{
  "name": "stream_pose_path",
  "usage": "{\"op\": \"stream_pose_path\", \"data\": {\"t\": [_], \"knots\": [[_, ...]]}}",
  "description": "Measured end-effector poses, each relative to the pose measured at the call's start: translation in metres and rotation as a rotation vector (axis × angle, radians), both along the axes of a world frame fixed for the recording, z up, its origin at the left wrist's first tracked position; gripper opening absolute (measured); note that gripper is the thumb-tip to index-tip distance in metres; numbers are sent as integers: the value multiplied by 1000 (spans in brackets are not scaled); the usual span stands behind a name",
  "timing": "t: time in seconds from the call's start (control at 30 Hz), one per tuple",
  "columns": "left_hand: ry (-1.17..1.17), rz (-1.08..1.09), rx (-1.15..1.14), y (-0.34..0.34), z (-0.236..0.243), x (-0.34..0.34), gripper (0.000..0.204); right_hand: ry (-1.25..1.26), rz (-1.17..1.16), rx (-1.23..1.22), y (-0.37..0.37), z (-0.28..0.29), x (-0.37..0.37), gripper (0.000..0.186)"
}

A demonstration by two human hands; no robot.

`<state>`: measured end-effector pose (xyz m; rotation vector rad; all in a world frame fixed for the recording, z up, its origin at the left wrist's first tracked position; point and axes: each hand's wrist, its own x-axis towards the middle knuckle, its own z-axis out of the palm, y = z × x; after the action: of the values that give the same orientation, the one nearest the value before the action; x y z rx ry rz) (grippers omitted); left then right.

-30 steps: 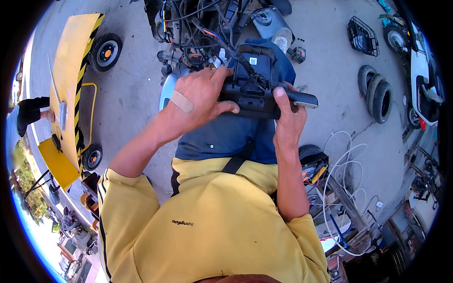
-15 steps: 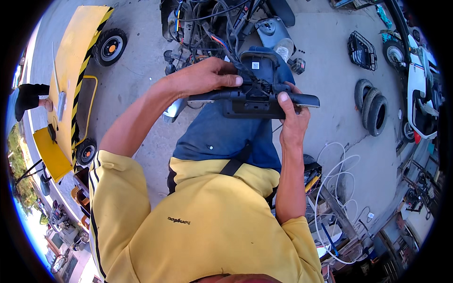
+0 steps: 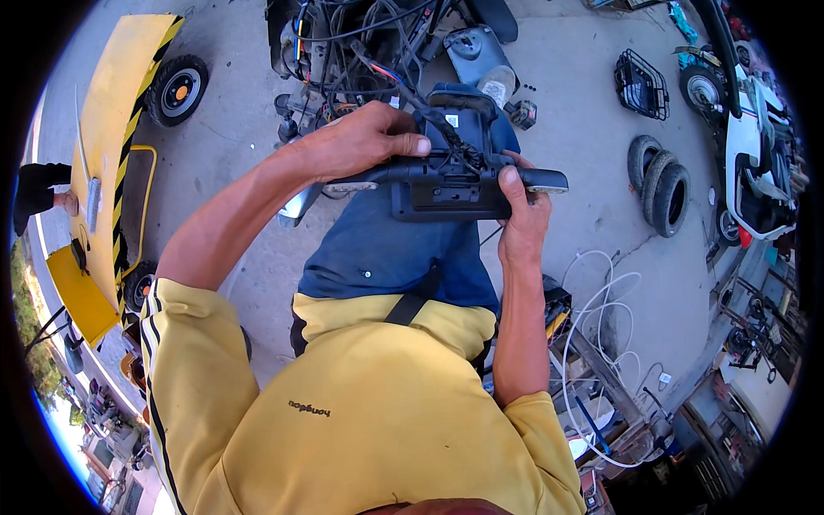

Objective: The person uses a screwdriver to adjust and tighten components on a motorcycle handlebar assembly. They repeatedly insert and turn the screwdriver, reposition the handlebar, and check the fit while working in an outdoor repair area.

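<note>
A black plastic housing (image 3: 446, 204), which looks like a scooter's instrument panel with a lamp at each end, is held above my lap with its hollow back facing up. My left hand (image 3: 365, 142) grips its upper left side, thumb on top and fingers partly hidden. Around the right part my right hand (image 3: 525, 210) is closed, thumb pressing near the edge. A dark wiring harness (image 3: 429, 112) runs from the housing to the tangle of cables (image 3: 369, 56) on the stripped vehicle front ahead of me.
Beyond the housing lie a grey panel (image 3: 472, 51) and a clear container (image 3: 498, 86). To the right are several tyres (image 3: 670, 199), a black wire basket (image 3: 642, 86) and looped white tubing (image 3: 566, 365). A yellow cart (image 3: 107, 120) stands left, with a person's hand (image 3: 69, 202) at it.
The whole view has shifted slightly, with the scene sliding left. The housing is tilted a little, showing more of its near face. Both hands keep their hold.
</note>
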<state>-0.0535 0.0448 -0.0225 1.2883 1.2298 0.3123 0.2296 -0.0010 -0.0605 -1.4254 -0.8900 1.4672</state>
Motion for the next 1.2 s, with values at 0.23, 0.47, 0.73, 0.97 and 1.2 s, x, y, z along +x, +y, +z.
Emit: {"op": "stream_pose_path", "data": {"t": [0.23, 0.47, 0.73, 0.97, 1.2], "knots": [[-151, -35, 35, -16, -11, -4, 51, 41, 36, -20, 2, 3, 2, 76], [-127, -52, 72, -20, -13, -9, 52, -55, 42, 16, 2, 4, -2, 74], [-153, -14, 67, -15, -18, -7, 53, -13, 33, -28, -4, 7, -3, 68], [-127, 26, 53, -19, -1, -1, 53, -15, 57, 25, -8, 9, -3, 68], [-95, -12, 52, -21, 3, 4, 49, -16, 31, 95, -12, -2, -2, 68]]}}
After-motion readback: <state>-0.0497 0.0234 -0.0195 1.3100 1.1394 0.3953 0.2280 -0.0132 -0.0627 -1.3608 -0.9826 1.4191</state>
